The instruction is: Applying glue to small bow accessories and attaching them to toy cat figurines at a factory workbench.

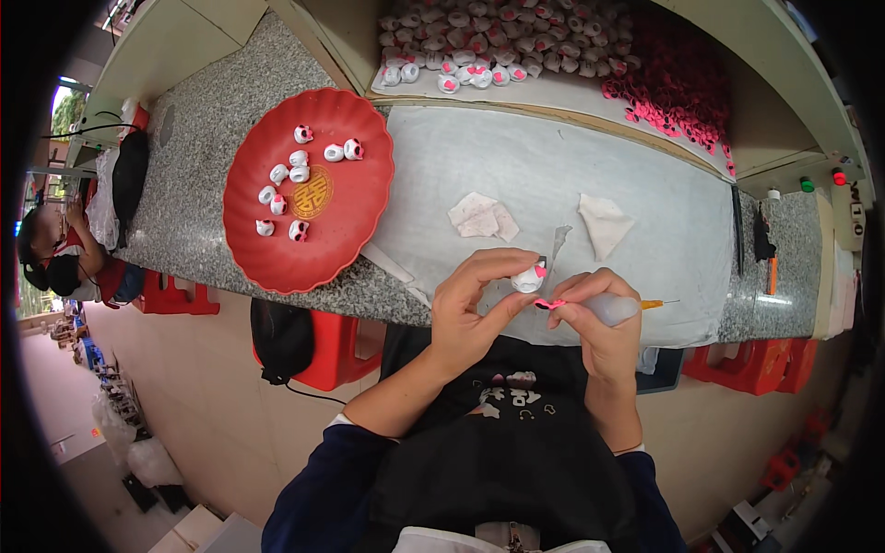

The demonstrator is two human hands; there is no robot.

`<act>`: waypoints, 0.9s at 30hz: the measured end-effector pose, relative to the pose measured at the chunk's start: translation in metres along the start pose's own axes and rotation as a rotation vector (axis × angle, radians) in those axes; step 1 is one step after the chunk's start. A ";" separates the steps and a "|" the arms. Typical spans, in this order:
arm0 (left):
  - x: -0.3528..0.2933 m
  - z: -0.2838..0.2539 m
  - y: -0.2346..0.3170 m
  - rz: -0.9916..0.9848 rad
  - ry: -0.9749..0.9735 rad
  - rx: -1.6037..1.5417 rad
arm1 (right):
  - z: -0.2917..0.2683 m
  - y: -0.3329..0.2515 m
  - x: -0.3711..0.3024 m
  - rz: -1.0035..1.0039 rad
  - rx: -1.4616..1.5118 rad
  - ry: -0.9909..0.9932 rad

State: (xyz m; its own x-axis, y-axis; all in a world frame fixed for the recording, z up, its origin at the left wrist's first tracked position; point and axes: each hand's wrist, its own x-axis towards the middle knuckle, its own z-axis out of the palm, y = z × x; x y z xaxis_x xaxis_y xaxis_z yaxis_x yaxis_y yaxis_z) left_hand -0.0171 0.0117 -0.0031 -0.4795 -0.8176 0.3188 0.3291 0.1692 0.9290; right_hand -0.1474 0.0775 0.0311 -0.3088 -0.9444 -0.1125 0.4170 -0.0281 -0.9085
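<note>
Between the thumb and fingers of my left hand (pixel 464 309) is a small round white figurine head (pixel 528 280) with a pink patch and a dark part on top. My right hand (pixel 606 343) pinches a small pink and black piece (pixel 550 304) close beside the head; whether they touch I cannot tell. A translucent squeeze bottle (pixel 612 309) with a yellow needle tip also rests in my right hand, its tip pointing right. To the left, a scalloped red plate (pixel 355 230) holds several similar white heads, some with pink and black parts.
Two crumpled white cloths, one on the left (pixel 483 217) and one on the right (pixel 605 226), lie on the white sheet (pixel 424 157). A shelf behind bears a pile of white heads (pixel 507 37) and pink pieces (pixel 678 101). A red stool (pixel 341 346) stands below. Another person (pixel 78 253) is at far left.
</note>
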 end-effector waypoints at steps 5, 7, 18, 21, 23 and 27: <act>0.004 0.001 0.008 0.090 0.036 0.268 | 0.004 0.000 0.002 0.056 -0.022 0.012; 0.004 0.001 0.009 0.095 0.024 0.277 | 0.004 0.002 0.003 0.052 -0.018 0.021; 0.003 -0.003 0.008 0.027 -0.062 -0.087 | 0.001 0.019 0.001 -0.174 -0.114 0.083; 0.001 -0.003 0.013 -0.243 -0.014 -0.388 | 0.002 0.013 0.001 -0.187 -0.065 -0.012; 0.002 -0.005 0.014 -0.318 -0.066 -0.506 | 0.005 0.008 0.001 -0.113 -0.176 -0.124; -0.001 -0.005 0.010 -0.307 -0.083 -0.473 | 0.004 0.010 0.000 0.001 -0.076 -0.073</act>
State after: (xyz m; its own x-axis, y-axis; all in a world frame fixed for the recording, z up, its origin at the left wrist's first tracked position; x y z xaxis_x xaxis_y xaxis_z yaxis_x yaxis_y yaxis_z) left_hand -0.0095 0.0117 0.0046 -0.6670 -0.7409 0.0785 0.4837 -0.3505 0.8020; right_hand -0.1395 0.0754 0.0236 -0.2441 -0.9659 -0.0858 0.3503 -0.0053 -0.9366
